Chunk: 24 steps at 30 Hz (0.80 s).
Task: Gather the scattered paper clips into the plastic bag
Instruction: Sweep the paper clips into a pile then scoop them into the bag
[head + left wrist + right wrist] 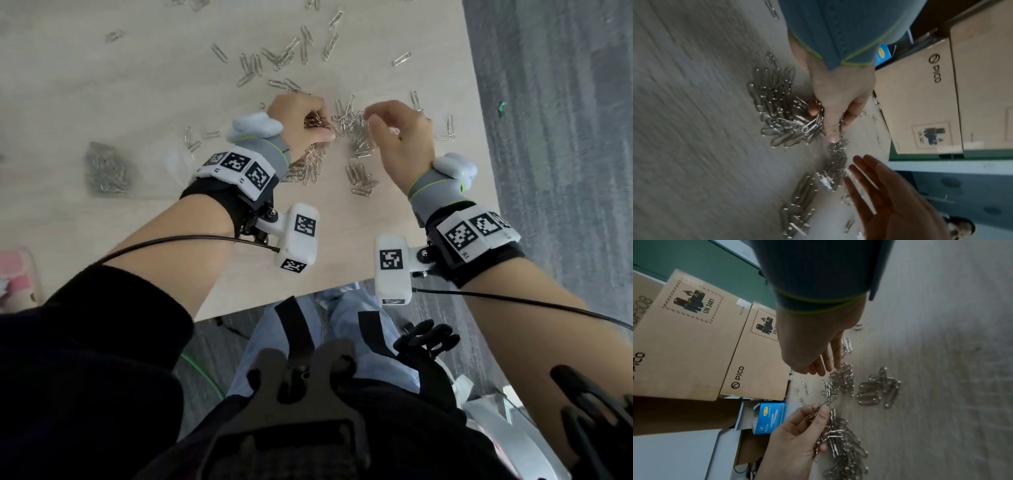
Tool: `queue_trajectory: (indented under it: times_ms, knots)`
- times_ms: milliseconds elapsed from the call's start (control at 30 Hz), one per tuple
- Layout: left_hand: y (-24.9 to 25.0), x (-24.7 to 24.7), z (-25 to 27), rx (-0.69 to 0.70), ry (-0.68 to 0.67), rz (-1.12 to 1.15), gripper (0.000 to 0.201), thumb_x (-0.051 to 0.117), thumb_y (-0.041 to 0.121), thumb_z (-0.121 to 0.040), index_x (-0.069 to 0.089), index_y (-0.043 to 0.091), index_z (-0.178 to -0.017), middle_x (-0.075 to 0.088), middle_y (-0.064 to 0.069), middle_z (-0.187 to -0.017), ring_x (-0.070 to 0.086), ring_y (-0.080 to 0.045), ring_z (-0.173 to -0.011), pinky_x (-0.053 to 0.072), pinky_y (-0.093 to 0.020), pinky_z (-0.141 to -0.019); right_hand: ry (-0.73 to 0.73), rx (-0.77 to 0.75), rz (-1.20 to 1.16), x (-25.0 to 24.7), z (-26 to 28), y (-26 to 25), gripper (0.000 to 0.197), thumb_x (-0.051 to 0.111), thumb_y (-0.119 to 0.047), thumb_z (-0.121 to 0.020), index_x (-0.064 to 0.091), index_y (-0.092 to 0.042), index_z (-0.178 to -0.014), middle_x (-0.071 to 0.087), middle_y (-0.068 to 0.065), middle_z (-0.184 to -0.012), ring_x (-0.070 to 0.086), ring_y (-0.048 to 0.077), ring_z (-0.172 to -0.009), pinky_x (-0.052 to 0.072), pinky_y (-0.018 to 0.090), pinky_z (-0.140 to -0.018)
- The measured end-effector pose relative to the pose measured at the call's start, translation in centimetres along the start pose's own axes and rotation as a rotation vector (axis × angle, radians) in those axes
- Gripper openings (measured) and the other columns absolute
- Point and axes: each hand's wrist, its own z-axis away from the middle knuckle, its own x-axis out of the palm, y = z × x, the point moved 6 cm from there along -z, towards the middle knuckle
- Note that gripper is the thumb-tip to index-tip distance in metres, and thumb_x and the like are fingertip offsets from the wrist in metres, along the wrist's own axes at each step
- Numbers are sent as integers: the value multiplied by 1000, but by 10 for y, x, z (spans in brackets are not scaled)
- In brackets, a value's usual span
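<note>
Under both hands lies the pale wooden table (102, 102), its near corner crossed by the forearms. Well to the left of the left hand (301, 126) sits the plastic bag (108, 171), flat and already holding a heap of clips. Between and beyond the two hands spread the scattered paper clips (356, 137), thickest just under the fingers. The left hand is curled round a bunch of clips (816, 417), thumb pressed over them. The right hand (400, 140) hangs just beside it with fingers (835, 356) loose and spread, holding nothing. The risk, as I judge it, is spillage: the fistful is overfull, so clips may slide out while it crosses to the bag, and the limp bag mouth could deflect them.
</note>
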Motion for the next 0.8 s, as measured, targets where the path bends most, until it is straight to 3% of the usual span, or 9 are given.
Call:
queue_trajectory:
  times_ms: [67, 133, 167, 267, 367, 433, 500, 633, 800]
  knots:
    - [3, -5, -1, -17, -3, 67, 20, 73, 23, -75, 69, 9, -88, 63, -1, -75, 51, -7, -58, 36, -9, -59, -21, 64, -63, 1, -8, -1, 20, 50, -19, -83, 68, -15, -87, 66, -3, -80, 61, 14, -82, 48, 20, -78]
    - [9, -7, -3, 3, -14, 94, 20, 75, 25, -72, 70, 12, -86, 59, 9, -67, 48, 4, -57, 35, -5, -58, -55, 160, -158, 5, -14, -1, 16, 51, -24, -81, 65, -21, -73, 66, -1, -75, 64, 19, -75, 51, 30, -73]
    - [14, -8, -4, 13, -24, 113, 19, 76, 25, -71, 70, 14, -86, 59, 12, -66, 48, 6, -57, 36, -7, -59, -93, 226, -232, 9, -14, -2, 19, 51, -24, -85, 63, -19, -71, 65, 3, -75, 65, 18, -68, 52, 28, -68]
    - [31, -10, -5, 44, -66, 202, 22, 76, 27, -67, 71, 17, -87, 60, 15, -66, 50, 11, -55, 41, -13, -63, -233, 408, -464, 21, -9, -11, 32, 41, -25, -99, 60, -9, -79, 64, 7, -76, 65, 14, -60, 57, 28, -69]
    - [51, -8, -5, 113, -119, 223, 24, 76, 27, -66, 71, 15, -86, 61, 18, -58, 52, 12, -54, 42, -11, -62, -332, 537, -725, 29, -5, -16, 40, 33, -33, -101, 61, -7, -89, 67, 8, -84, 68, 23, -64, 59, 37, -76]
    - [60, -6, -7, 146, -139, 234, 20, 77, 23, -67, 72, 14, -84, 60, 24, -54, 53, 11, -52, 42, -9, -59, -372, 595, -881, 32, -3, -19, 45, 27, -37, -102, 60, -9, -90, 65, 7, -85, 63, 24, -63, 58, 38, -75]
    - [67, -4, -7, 153, -162, 263, 18, 78, 19, -67, 71, 13, -83, 60, 19, -54, 54, 7, -50, 48, -13, -58, -379, 630, -999, 32, -2, -22, 48, 23, -38, -102, 59, -9, -87, 64, 6, -81, 57, 21, -62, 57, 35, -69]
    - [83, -2, -5, 209, -192, 237, 26, 76, 24, -61, 73, 17, -86, 63, 23, -63, 55, 12, -60, 47, -13, -70, -335, 657, -1051, 27, -2, -17, 43, 23, -33, -103, 59, -11, -91, 65, 4, -84, 64, 17, -75, 57, 27, -60]
    - [90, -1, -1, 239, -250, 231, 28, 73, 18, -64, 73, 16, -92, 71, -4, -86, 61, 7, -71, 50, -17, -79, -241, 648, -1083, 20, -2, -9, 35, 27, -18, -103, 58, -7, -93, 65, 8, -88, 64, 17, -80, 57, 23, -55]
